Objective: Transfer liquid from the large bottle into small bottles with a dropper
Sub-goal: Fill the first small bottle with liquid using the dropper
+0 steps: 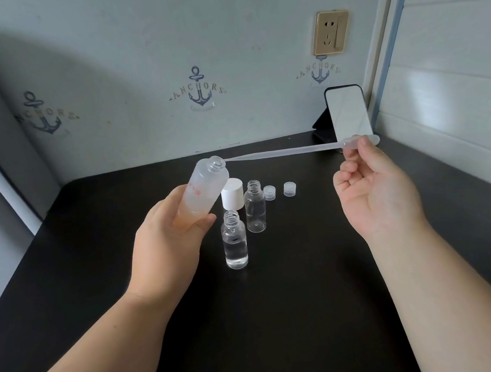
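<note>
My left hand [166, 241] grips the large frosted bottle [203, 188], tilted with its open mouth pointing up and right. My right hand [375, 196] pinches the bulb of a clear plastic dropper [289, 151], held nearly level; its tip sits at the large bottle's mouth. Below on the black table [286, 306] stand two small clear bottles without caps: the near one [235, 244] is about half full of clear liquid, the far one [255, 206] looks empty.
A white cap [233, 195] stands behind the small bottles, with two small clear caps [269, 192] [289, 188] to its right. A phone on a stand [347, 114] leans at the back right corner, near the wall and its socket [330, 32].
</note>
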